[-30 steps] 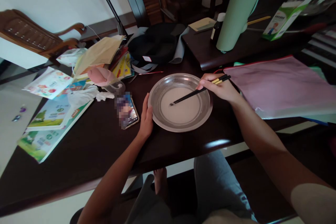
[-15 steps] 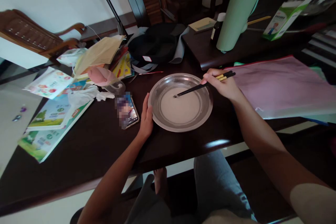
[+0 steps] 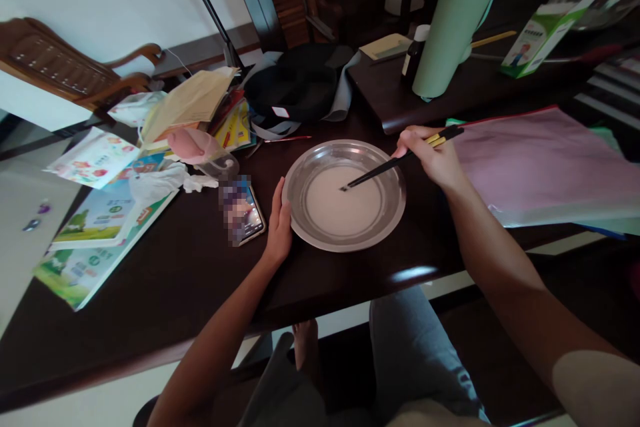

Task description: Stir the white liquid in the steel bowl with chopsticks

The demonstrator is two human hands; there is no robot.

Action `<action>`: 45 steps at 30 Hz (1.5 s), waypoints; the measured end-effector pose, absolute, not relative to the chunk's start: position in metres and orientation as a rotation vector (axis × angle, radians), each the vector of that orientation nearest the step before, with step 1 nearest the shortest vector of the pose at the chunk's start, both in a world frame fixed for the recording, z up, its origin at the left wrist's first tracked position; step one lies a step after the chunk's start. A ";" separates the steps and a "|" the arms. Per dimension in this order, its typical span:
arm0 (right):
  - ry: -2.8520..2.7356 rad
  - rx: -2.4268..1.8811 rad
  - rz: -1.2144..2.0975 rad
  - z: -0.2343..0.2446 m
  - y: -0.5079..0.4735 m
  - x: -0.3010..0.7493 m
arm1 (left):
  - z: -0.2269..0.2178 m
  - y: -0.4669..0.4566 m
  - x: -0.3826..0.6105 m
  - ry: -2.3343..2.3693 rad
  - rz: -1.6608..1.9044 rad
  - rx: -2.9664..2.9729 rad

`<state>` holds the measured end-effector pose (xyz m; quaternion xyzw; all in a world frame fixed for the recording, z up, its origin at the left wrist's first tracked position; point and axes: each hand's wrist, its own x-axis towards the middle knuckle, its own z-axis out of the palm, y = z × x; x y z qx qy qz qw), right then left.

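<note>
A wide, shallow metal basin (image 3: 347, 242) rests on the dark table, with a cloudy whitish liquid (image 3: 345, 213) in its bottom. Against the basin's left rim is my left hand (image 3: 280, 230), holding the side with its fingers along the edge. My right hand (image 3: 434, 155) is closed around a pair of black chopsticks (image 3: 377, 169) with gold bands, above the right rim. The chopsticks slant down to the left, and their tips meet the liquid near the middle of the basin.
A phone (image 3: 243, 210) lies left of my left hand. Booklets (image 3: 97, 220), papers and a pink-topped clear container (image 3: 200, 150) crowd the left. Behind is a black bag (image 3: 295, 83). A pink zip folder (image 3: 540, 167) lies right; a green roll (image 3: 457, 20) stands beyond.
My right hand has moved a little to the right. The chopstick tips have shifted rightward and slightly nearer to me in the liquid. The basin and my left hand stay in place.
</note>
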<state>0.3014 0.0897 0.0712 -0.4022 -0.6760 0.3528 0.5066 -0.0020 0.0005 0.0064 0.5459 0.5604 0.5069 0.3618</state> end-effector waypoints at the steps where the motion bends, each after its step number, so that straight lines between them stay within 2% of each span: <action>1: -1.615 -0.967 0.863 0.071 0.090 0.302 | 0.007 0.000 -0.002 1.444 1.303 1.406; 7: -1.856 -0.914 0.911 0.073 0.084 0.295 | 0.006 0.000 -0.002 1.440 1.297 1.402; 11: -1.726 -0.956 0.819 0.073 0.088 0.298 | 0.007 0.000 -0.002 1.447 1.295 1.408; 14: -1.629 -0.957 0.870 0.073 0.088 0.300 | 0.007 0.000 -0.002 1.451 1.295 1.411; 20: -1.848 -0.924 0.919 0.074 0.084 0.294 | 0.005 0.001 -0.002 1.445 1.291 1.409; 26: -1.618 -0.953 0.848 0.072 0.089 0.301 | 0.005 0.001 -0.002 1.447 1.302 1.421; 32: -1.837 -0.914 0.948 0.074 0.083 0.293 | 0.004 0.000 -0.003 1.436 1.292 1.395; 36: -1.649 -0.948 0.844 0.070 0.090 0.301 | 0.004 0.001 -0.003 1.435 1.297 1.411; 39: -1.576 -0.902 0.888 0.069 0.092 0.303 | 0.004 0.001 -0.002 1.430 1.309 1.416; 45: -1.836 -0.891 0.979 0.074 0.083 0.294 | 0.004 0.001 -0.003 1.434 1.301 1.382</action>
